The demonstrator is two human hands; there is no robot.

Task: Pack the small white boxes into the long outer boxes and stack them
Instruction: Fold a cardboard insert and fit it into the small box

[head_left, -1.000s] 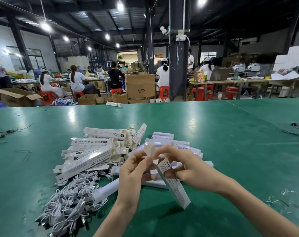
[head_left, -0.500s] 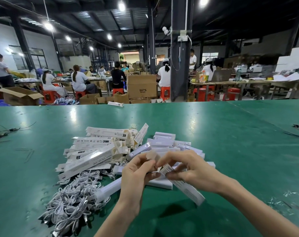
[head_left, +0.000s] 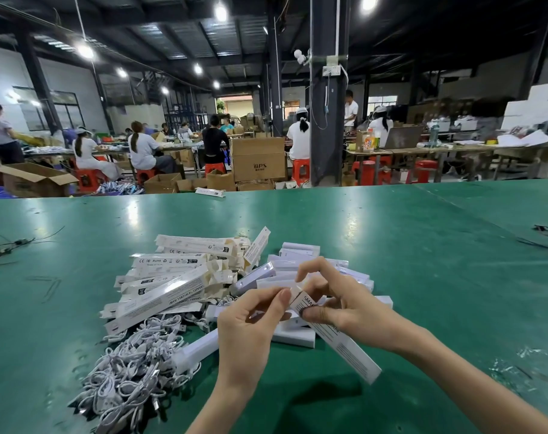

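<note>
My right hand [head_left: 344, 308] grips a long white printed outer box [head_left: 344, 343] near its upper end; the box slants down to the right above the green table [head_left: 423, 261]. My left hand [head_left: 250, 321] pinches the box's end flap with fingertips and thumb. A pile of long outer boxes [head_left: 172, 283] lies on the table to the left. Behind my hands lie several plain white boxes [head_left: 301, 264], partly hidden by my fingers. One white box [head_left: 197, 350] lies beside my left wrist.
A heap of coiled white cables [head_left: 131, 371] lies at the front left. Dark wires [head_left: 9, 249] trail at the table's left edge and more at the right edge [head_left: 545, 239]. Plastic scraps [head_left: 523, 364] lie at the right. People work at tables behind.
The long box in my right hand has tilted lower, its far end swinging down to the right. My left fingers have moved onto the box's end flap and closed it.
</note>
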